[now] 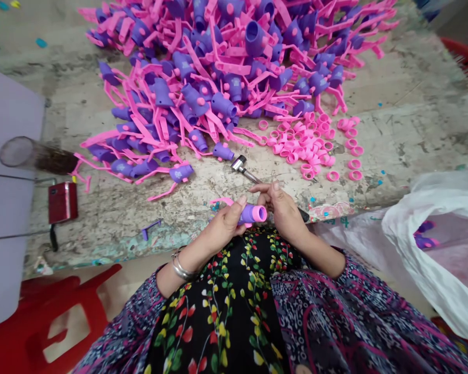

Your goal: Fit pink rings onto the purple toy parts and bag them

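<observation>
My left hand (226, 224) is closed around a purple plastic tube-shaped part (246, 214). A pink ring (259, 213) sits on its open end, and a pink arm (221, 200) sticks out behind my thumb. Just right of that end is my right hand (281, 210), its fingers loosely bent and apart, with nothing visible between them. A small hammer (239, 164) lies on the table behind it; my right hand hides the middle of the handle, and the dark grip end shows past it. Loose pink rings (302, 143) lie in a heap beyond the hammer.
A large pile of purple parts with pink arms (218, 67) covers the back of the worn table (398, 135). At left are a clear cup (35, 153) and a dark red box (63, 201). A white bag (409, 218) holding parts is at right; a red stool (54, 311) stands lower left.
</observation>
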### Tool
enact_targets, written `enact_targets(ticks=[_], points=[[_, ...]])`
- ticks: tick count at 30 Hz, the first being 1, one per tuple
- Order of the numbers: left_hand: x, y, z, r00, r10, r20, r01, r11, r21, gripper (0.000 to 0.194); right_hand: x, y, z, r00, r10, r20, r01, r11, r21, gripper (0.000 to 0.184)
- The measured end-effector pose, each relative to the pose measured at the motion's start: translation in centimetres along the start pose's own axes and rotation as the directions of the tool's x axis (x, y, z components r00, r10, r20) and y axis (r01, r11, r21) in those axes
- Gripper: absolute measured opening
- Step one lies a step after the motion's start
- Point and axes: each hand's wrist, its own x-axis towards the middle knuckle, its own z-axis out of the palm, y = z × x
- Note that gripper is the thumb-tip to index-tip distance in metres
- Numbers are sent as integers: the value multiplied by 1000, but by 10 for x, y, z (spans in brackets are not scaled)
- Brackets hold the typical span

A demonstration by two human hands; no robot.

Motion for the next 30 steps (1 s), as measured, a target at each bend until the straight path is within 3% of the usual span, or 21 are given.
enact_targets(ticks=[7, 21, 30], points=[[3, -3, -1, 1000, -2, -13, 3, 999, 53, 49, -1, 0, 1, 995, 97, -5, -96, 993, 68, 60], [1, 5, 1, 999, 40, 8, -40, 970, 238, 61, 7, 3, 2, 992, 120, -24, -116, 982, 148, 58], [0, 10, 3, 981, 192, 12, -181, 899, 398, 60, 14, -18, 18, 983, 149, -102, -119, 960, 251, 46]])
